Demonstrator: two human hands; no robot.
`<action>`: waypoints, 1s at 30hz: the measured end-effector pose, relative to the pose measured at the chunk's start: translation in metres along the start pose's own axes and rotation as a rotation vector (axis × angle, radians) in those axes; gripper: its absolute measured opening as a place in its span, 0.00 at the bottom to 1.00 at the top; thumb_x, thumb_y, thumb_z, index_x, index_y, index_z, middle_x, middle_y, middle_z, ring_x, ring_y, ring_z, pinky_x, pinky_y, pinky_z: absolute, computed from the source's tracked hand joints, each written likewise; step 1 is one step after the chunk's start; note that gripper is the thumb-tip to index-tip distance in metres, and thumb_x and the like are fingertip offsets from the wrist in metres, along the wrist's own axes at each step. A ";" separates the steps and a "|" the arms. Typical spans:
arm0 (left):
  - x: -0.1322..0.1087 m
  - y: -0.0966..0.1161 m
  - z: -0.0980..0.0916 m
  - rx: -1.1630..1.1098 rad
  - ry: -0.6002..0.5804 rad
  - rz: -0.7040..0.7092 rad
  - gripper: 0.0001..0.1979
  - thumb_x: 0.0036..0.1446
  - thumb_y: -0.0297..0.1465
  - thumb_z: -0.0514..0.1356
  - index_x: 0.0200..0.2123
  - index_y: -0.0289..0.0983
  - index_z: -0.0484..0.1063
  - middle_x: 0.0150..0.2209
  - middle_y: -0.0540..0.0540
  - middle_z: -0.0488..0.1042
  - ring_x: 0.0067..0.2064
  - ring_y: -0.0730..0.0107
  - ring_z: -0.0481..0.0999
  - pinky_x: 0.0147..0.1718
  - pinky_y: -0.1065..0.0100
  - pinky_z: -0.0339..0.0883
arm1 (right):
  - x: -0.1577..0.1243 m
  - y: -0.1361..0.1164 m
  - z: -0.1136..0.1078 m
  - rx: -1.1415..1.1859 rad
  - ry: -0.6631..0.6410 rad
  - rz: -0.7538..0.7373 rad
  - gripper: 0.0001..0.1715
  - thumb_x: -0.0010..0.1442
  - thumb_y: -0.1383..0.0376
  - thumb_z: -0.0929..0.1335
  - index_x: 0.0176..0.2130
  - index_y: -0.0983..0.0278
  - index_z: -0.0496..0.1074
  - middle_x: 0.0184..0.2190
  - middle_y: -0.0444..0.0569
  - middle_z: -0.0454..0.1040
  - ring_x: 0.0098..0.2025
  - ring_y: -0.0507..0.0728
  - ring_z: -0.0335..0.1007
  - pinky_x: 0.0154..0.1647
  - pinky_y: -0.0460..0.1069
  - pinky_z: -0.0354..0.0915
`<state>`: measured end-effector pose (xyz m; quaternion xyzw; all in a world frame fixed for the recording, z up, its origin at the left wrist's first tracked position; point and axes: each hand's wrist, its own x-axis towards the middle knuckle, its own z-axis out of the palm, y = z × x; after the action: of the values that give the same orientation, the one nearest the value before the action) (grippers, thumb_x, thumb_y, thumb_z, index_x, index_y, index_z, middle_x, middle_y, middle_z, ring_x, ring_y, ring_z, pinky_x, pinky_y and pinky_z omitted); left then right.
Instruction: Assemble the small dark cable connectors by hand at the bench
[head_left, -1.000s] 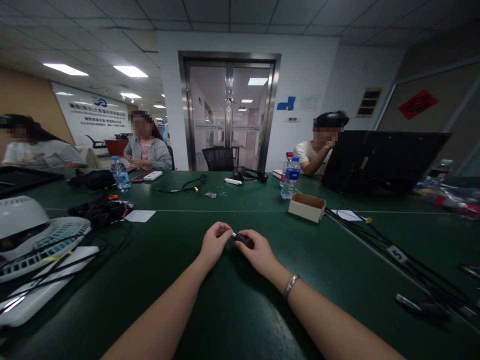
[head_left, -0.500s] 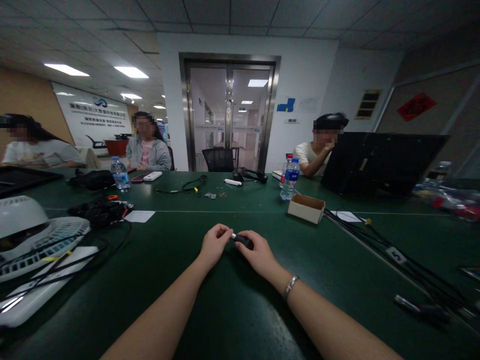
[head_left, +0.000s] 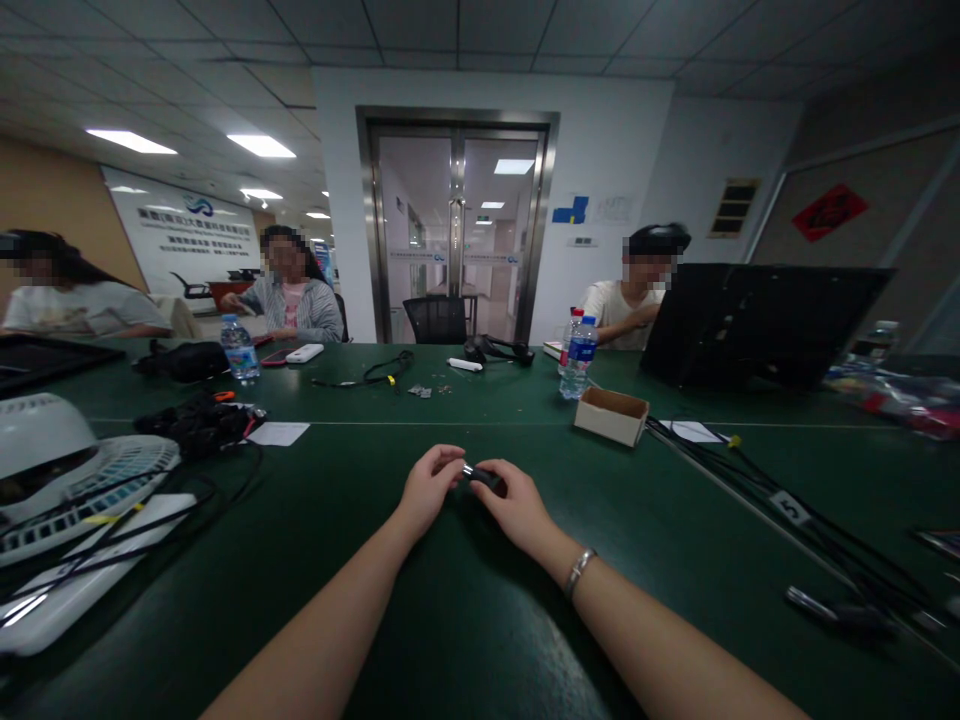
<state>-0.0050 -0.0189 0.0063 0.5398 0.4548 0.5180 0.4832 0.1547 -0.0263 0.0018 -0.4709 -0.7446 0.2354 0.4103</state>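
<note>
Over the middle of the green table, my right hand (head_left: 517, 500) is closed around a small black handle with a silver metal end (head_left: 482, 477). The metal end points left, toward my left hand (head_left: 431, 490). My left thumb and fingers pinch at that silver tip, so both hands meet on the one piece. Its exact kind is too small to make out, and my fingers hide part of it. A bracelet (head_left: 580, 573) circles my right wrist.
An open cardboard box (head_left: 611, 418) stands ahead to the right, near plastic bottles (head_left: 579, 358). Cables (head_left: 810, 525) and another black-and-silver piece (head_left: 836, 608) lie at right. A white fan (head_left: 90, 465) and a white panel (head_left: 112, 570) stand at left. People sit across the table.
My hands and the black handle stay almost in place. Across the table, the person at right has lowered a hand from the face, and the person in the striped shirt has raised one.
</note>
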 end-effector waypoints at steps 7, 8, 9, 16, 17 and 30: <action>-0.003 0.004 0.001 0.040 0.000 0.003 0.10 0.48 0.31 0.59 0.37 0.36 0.71 0.36 0.45 0.73 0.38 0.66 0.72 0.36 0.66 0.66 | 0.001 0.001 0.001 0.002 0.004 0.006 0.11 0.54 0.63 0.67 0.39 0.62 0.73 0.36 0.47 0.73 0.38 0.55 0.68 0.40 0.50 0.63; -0.002 0.003 0.000 0.052 -0.001 0.007 0.10 0.48 0.31 0.59 0.36 0.36 0.71 0.35 0.45 0.73 0.37 0.66 0.72 0.36 0.66 0.66 | 0.001 0.001 0.001 0.001 0.003 0.005 0.11 0.54 0.63 0.67 0.39 0.62 0.73 0.36 0.47 0.73 0.38 0.55 0.68 0.40 0.50 0.63; -0.001 0.002 0.000 0.061 -0.002 0.011 0.09 0.49 0.31 0.59 0.35 0.36 0.71 0.35 0.46 0.73 0.37 0.66 0.72 0.36 0.66 0.66 | 0.001 0.000 0.000 0.000 0.001 0.005 0.11 0.54 0.63 0.67 0.39 0.62 0.73 0.36 0.47 0.73 0.38 0.55 0.68 0.40 0.50 0.63; 0.002 -0.002 0.001 0.022 0.025 0.031 0.11 0.46 0.31 0.60 0.35 0.36 0.71 0.34 0.46 0.73 0.36 0.68 0.72 0.34 0.68 0.65 | 0.001 -0.001 0.001 0.008 0.007 0.014 0.11 0.54 0.63 0.67 0.39 0.63 0.73 0.35 0.48 0.74 0.36 0.55 0.68 0.39 0.50 0.64; 0.001 -0.002 0.001 0.011 0.030 0.030 0.11 0.45 0.30 0.61 0.35 0.36 0.71 0.34 0.46 0.73 0.36 0.68 0.72 0.34 0.69 0.65 | 0.001 0.000 0.001 0.016 0.006 0.015 0.11 0.54 0.63 0.67 0.39 0.63 0.73 0.35 0.48 0.74 0.36 0.55 0.68 0.39 0.50 0.64; 0.002 -0.004 0.003 -0.045 -0.054 0.017 0.13 0.46 0.31 0.62 0.38 0.37 0.72 0.42 0.43 0.75 0.44 0.63 0.73 0.41 0.65 0.65 | 0.000 0.004 0.003 0.254 0.022 0.107 0.20 0.57 0.57 0.64 0.49 0.60 0.65 0.35 0.46 0.71 0.25 0.50 0.65 0.25 0.46 0.64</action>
<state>-0.0019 -0.0165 0.0027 0.5463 0.4252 0.5176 0.5028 0.1538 -0.0243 -0.0027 -0.4570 -0.6779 0.3441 0.4616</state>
